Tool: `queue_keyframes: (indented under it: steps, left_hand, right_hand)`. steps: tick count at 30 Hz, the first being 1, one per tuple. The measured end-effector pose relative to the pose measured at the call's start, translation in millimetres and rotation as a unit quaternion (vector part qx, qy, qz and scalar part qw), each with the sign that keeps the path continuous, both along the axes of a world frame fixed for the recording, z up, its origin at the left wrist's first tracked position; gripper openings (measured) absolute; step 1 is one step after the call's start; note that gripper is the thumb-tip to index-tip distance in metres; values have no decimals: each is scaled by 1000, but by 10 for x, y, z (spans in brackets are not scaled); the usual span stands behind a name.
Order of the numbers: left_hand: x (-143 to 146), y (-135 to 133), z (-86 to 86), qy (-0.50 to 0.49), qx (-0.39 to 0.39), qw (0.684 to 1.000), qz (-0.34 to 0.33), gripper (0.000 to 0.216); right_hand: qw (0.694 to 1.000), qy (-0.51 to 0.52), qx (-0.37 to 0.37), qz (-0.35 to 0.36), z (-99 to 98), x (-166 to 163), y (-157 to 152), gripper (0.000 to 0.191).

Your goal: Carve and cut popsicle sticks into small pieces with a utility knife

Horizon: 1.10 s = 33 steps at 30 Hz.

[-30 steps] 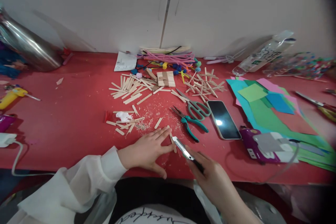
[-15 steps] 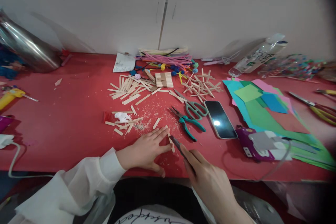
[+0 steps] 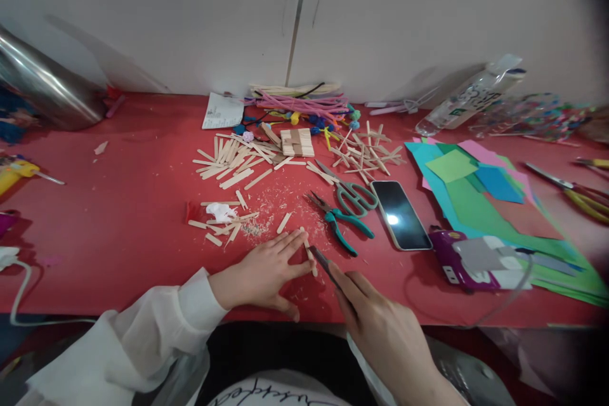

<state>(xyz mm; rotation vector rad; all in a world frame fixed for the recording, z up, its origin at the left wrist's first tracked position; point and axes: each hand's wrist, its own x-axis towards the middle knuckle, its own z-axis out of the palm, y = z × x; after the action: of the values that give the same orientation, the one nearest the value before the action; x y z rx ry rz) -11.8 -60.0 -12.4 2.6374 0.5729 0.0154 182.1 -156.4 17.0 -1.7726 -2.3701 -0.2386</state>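
Observation:
A wooden craft stick [image 3: 309, 255] lies at a slant on the red table, near its front edge. My left hand [image 3: 266, 269] holds it down with the fingertips, one at its far end and another near the close end; the thumb stands apart. In my right hand [image 3: 380, 317] is a dark, slim utility knife [image 3: 325, 262], the fingers wrapped round its handle. Its tip touches or hovers just over the middle of the stick; I cannot tell which. A short piece of cut stick [image 3: 284, 222] and many fine wood shavings [image 3: 259, 225] lie just beyond my left hand.
Teal pliers [image 3: 340, 222], grey-green scissors [image 3: 354, 196] and a phone [image 3: 400, 216] lie right of centre. Loose craft sticks [image 3: 228, 162] and pipe cleaners [image 3: 304, 103] sit at the back. Coloured paper [image 3: 480, 203] and a purple-and-white device [image 3: 471, 260] are on the right. A steel flask [image 3: 52, 85] stands left.
The view has shifted slightly. Both hands, the stick and the knife keep nearly the same places; the right hand has barely moved.

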Motion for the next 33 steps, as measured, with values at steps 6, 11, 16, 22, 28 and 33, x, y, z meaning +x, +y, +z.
queue_keyframes:
  steps: [6, 11, 16, 22, 28, 33]
  left_hand:
    - [1, -2, -1, 1, -2, 1000, -1, 86]
    - [-5, -2, -9, 1, -4, 1000, 1, 85]
    - [-11, 3, -30, -7, -2, 1000, 1, 84]
    - [-13, -2, -34, -9, -1, 1000, 0, 86]
    - [-10, -1, -24, -8, -14, 1000, 0, 85]
    - [-9, 1, -2, -12, -11, 1000, -1, 87]
  right_hand:
    - [999, -37, -18, 0, 15, -9, -5, 35]
    - [998, -60, -3, -5, -5, -60, -40, 37]
    - [999, -33, 19, -16, 1, -50, -82, 40]
    - [1000, -21, 20, -12, -19, -44, -54, 39]
    - [999, -37, -1, -4, 12, -56, -26, 38]
    - [994, -104, -29, 37, 64, -11, 17, 47]
